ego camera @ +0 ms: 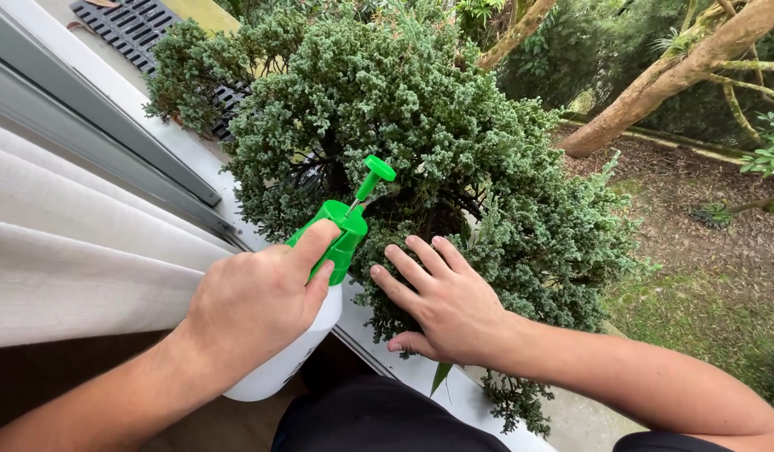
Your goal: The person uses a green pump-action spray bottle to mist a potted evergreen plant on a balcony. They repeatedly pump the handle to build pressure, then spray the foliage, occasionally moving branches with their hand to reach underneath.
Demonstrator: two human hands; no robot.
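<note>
My left hand (257,305) grips a white spray bottle (291,356) with a bright green pump head (349,222), the nozzle aimed into a dense grey-green juniper-like shrub (420,142). The index finger lies along the green trigger. My right hand (441,301) rests flat on the shrub's lower foliage, fingers spread, just right of the bottle. The shrub's pot is hidden under the branches.
A white window sill (429,377) runs below the shrub, with a metal window track (102,125) and a pale curtain (61,259) at left. A black grate (136,29) lies at top left. Outside are tree trunks (655,84), bare soil and grass.
</note>
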